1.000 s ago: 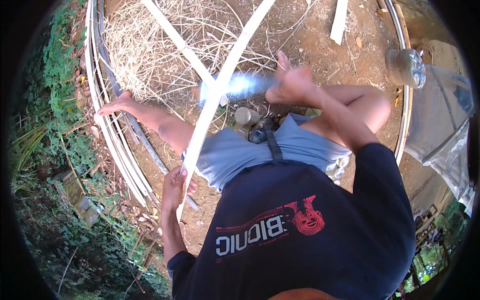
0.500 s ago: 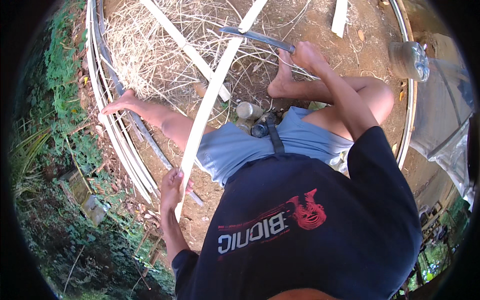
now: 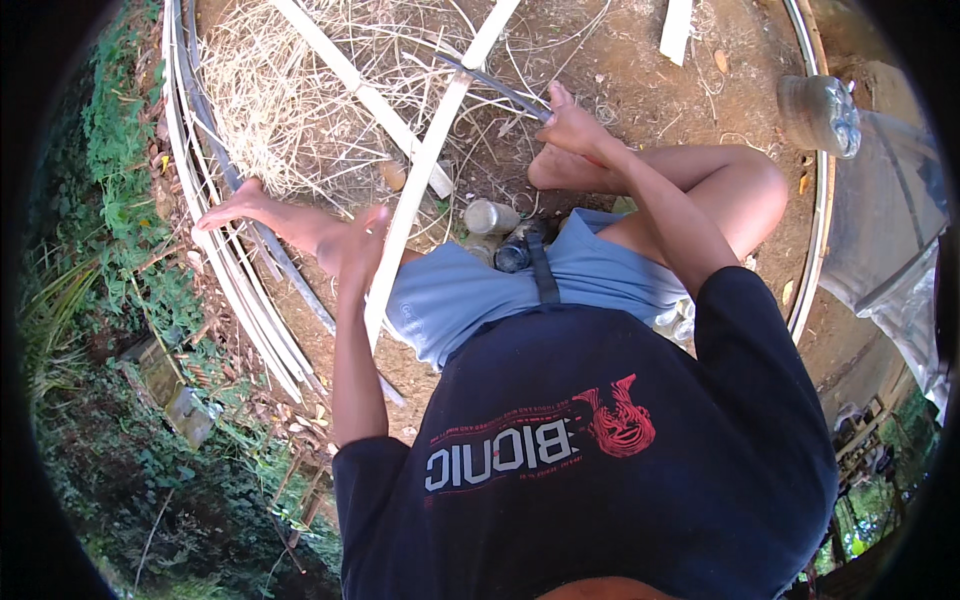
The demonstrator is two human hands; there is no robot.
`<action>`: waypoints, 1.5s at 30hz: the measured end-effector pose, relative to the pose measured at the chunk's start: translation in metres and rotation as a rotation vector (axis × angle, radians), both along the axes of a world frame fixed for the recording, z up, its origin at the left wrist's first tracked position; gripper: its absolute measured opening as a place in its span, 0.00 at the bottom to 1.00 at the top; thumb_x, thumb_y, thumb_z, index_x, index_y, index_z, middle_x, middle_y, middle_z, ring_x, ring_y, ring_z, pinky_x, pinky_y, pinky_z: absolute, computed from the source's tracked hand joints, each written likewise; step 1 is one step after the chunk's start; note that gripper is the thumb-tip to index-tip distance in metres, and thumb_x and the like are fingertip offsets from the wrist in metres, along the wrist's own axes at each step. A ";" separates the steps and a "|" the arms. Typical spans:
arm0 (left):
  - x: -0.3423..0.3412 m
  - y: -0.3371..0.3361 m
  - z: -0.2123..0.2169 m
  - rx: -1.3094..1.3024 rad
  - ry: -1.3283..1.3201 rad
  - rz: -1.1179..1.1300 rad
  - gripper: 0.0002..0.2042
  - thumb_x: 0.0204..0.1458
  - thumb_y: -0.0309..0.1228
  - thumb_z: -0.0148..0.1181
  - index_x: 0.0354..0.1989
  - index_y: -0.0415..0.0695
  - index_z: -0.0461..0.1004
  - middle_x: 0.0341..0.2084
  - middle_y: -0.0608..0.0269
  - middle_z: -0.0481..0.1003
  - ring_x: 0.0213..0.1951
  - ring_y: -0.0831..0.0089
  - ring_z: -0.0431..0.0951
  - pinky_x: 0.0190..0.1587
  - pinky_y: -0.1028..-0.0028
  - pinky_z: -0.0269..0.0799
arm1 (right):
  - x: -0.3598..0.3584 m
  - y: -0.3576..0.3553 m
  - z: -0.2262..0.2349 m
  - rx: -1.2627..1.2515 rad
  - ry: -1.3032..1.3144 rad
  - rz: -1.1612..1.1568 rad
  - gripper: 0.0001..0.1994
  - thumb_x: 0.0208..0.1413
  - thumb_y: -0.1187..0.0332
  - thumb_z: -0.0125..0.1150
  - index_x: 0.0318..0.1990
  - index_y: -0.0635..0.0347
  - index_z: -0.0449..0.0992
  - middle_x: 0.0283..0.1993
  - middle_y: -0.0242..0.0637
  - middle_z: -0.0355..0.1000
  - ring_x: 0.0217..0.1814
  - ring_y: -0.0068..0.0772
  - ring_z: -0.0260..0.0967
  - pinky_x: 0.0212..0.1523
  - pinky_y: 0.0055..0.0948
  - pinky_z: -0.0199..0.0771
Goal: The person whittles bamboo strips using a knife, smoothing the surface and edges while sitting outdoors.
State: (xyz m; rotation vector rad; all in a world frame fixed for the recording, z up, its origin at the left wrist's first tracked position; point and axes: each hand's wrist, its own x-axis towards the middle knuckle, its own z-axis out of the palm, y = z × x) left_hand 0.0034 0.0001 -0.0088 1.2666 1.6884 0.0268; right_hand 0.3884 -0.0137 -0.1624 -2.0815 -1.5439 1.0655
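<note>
A long pale bamboo strip [image 3: 423, 170] runs from beside my left thigh away to the far edge, slanting to the right. My left hand [image 3: 358, 248] grips its near part from the left side, the thumb pointing up and some fingers hidden. My right hand [image 3: 575, 132] is closed round the handle of a long dark-bladed knife [image 3: 508, 92], near my right foot. The blade lies across the strip at its far part, its tip to the left.
Another pale strip [image 3: 340, 65] crosses under the first, over a heap of thin shavings [image 3: 265, 110]. A jar [image 3: 490, 216] stands between my legs. Long strips [image 3: 235, 285] lie at the left; a large clear bottle [image 3: 815, 115] is at the right.
My left hand has moved forward along with the bamboo strip, whose near end now lies farther from me. My right hand and the knife have shifted slightly left and nearer.
</note>
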 end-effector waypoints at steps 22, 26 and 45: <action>-0.026 -0.049 0.057 0.155 -0.073 0.145 0.11 0.60 0.32 0.55 0.33 0.35 0.75 0.16 0.63 0.72 0.16 0.81 0.71 0.15 0.80 0.63 | 0.011 0.034 0.125 -0.102 -0.244 0.083 0.12 0.41 0.64 0.57 0.32 0.60 0.80 0.36 0.57 0.77 0.50 0.52 0.74 0.53 0.64 0.66; -0.038 -0.033 0.061 0.135 0.000 0.099 0.10 0.61 0.31 0.55 0.34 0.35 0.75 0.18 0.64 0.72 0.17 0.81 0.71 0.15 0.80 0.65 | -0.042 -0.016 0.111 0.258 -0.473 0.231 0.12 0.43 0.65 0.57 0.29 0.64 0.79 0.40 0.59 0.76 0.53 0.64 0.69 0.58 0.65 0.59; -0.074 -0.067 0.092 0.125 0.067 0.081 0.11 0.61 0.32 0.54 0.32 0.35 0.74 0.18 0.65 0.72 0.17 0.81 0.71 0.17 0.80 0.68 | 0.041 0.032 0.081 -0.046 -0.389 0.051 0.16 0.51 0.60 0.57 0.41 0.62 0.78 0.34 0.53 0.77 0.33 0.52 0.78 0.33 0.55 0.74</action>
